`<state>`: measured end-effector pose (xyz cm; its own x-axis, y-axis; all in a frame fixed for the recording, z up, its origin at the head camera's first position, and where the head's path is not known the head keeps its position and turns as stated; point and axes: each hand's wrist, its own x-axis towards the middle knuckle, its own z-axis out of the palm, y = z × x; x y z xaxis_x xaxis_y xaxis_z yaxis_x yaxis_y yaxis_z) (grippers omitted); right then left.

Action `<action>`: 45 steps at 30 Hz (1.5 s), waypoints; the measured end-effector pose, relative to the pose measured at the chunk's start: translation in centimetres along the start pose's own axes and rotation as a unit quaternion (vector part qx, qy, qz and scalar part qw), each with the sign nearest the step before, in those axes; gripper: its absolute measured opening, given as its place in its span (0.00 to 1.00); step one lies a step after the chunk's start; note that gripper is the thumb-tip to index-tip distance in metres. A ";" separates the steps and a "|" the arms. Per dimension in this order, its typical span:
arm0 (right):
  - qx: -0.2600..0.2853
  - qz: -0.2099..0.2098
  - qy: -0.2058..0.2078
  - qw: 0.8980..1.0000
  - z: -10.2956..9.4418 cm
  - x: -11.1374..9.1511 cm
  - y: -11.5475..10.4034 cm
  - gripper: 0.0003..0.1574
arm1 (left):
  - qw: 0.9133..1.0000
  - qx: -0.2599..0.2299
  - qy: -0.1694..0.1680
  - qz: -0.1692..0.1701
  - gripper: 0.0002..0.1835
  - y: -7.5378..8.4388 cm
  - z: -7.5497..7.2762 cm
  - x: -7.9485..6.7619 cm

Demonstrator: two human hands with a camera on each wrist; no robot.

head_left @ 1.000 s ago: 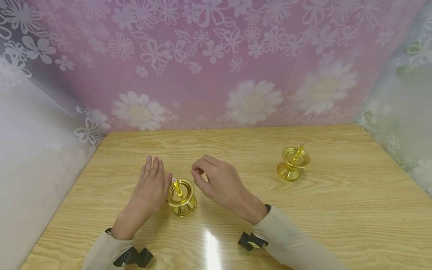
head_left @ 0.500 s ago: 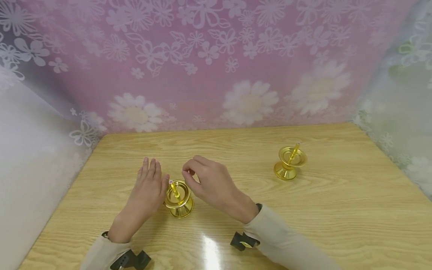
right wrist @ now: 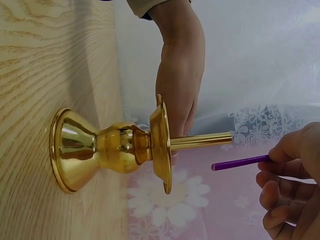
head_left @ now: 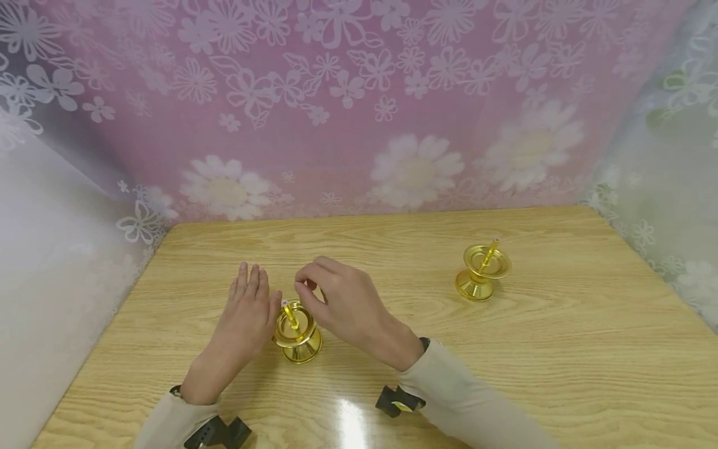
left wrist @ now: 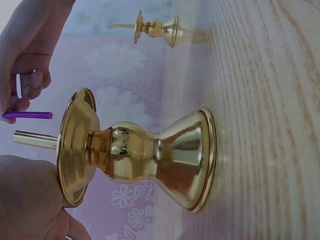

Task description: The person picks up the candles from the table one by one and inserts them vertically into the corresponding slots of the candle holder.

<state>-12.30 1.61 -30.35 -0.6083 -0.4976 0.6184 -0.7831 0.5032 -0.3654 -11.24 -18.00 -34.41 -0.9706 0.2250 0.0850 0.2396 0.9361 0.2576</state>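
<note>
A gold candle holder [head_left: 301,350] with a dish and an upright thin tube [right wrist: 202,141] stands on the table at left. Beside its dish is my left hand [head_left: 245,321], fingers straight and the thumb near the rim; whether it touches the dish I cannot tell. Thumb and index finger of my right hand [head_left: 348,305] pinch a thin purple stick [right wrist: 240,162]. Both wrist views show the stick's free end close to the tube's top but apart from it. In the head view the stick is hidden by the hand.
A second, similar gold candle holder [head_left: 475,285] stands farther back on the right of the wooden table [head_left: 533,349]. A pink flowered backdrop [head_left: 336,162] rises at the table's far edge, with pale flowered sheets at both sides.
My right hand has moved left, closer to the near candle holder's tube. The left hand stays beside the dish. The head view has shifted slightly.
</note>
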 end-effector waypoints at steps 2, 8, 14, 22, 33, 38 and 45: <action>0.003 -0.001 0.003 1.000 0.1 0.1 -0.1 0.04 | 1.000 0.001 0.001 0.000 0.33 0.0 0.0 -0.1; 0.014 -0.008 0.016 1.000 0.1 0.5 -0.4 0.05 | 1.000 -0.004 -0.010 -0.003 0.33 -0.2 0.1 -0.1; 0.024 -0.014 0.029 0.999 0.0 0.9 -0.6 0.05 | 1.000 0.001 0.001 0.005 0.32 -0.1 0.0 -0.2; 0.033 -0.015 0.032 0.999 -0.2 1.2 -0.6 0.05 | 1.000 -0.003 -0.006 0.002 0.32 0.0 0.0 -0.1; 0.057 -0.016 0.041 0.997 -0.1 1.9 -0.9 0.05 | 1.000 -0.004 -0.010 0.001 0.33 -0.2 0.1 0.0; 0.058 -0.013 0.039 0.997 0.1 2.0 -1.0 0.05 | 1.000 -0.004 0.000 0.008 0.33 -0.2 0.2 -0.1; 0.059 -0.019 0.029 0.998 0.0 2.2 -1.3 0.05 | 1.000 0.006 0.004 0.009 0.31 -0.1 0.0 -0.1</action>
<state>-12.62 -0.11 -28.51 -0.5722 -0.4713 0.6712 -0.8172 0.3968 -0.4180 -11.14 -18.08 -34.46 -0.9662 0.2393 0.0962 0.2560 0.9352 0.2449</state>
